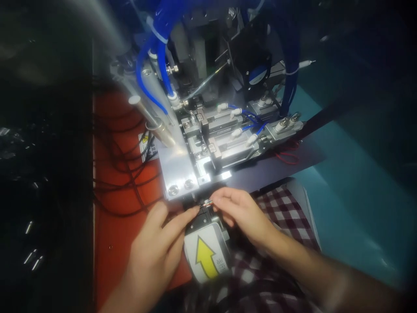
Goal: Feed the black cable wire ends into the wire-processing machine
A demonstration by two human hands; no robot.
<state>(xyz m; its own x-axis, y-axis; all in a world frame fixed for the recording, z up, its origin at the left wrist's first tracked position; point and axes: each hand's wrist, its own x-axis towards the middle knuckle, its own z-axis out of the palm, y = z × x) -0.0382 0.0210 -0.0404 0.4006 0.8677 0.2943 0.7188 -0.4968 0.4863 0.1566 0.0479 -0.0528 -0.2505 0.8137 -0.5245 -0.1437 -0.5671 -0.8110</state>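
Pneumatic fixture [177, 167]: at 12 o'clock.
Left hand [154, 243]: 1 fingertip near the small silvery part's [207, 202] 9 o'clock end; cannot tell if gripping.
Right hand [239, 211]: nearer, pinching it.
Small silvery part: right hand's 9 o'clock, long axis roughly 9-to-3.

Dim, hazy view; bright glare whitens the metal plate [177, 169] near center, edges blur, and the far left sinks into near-black.
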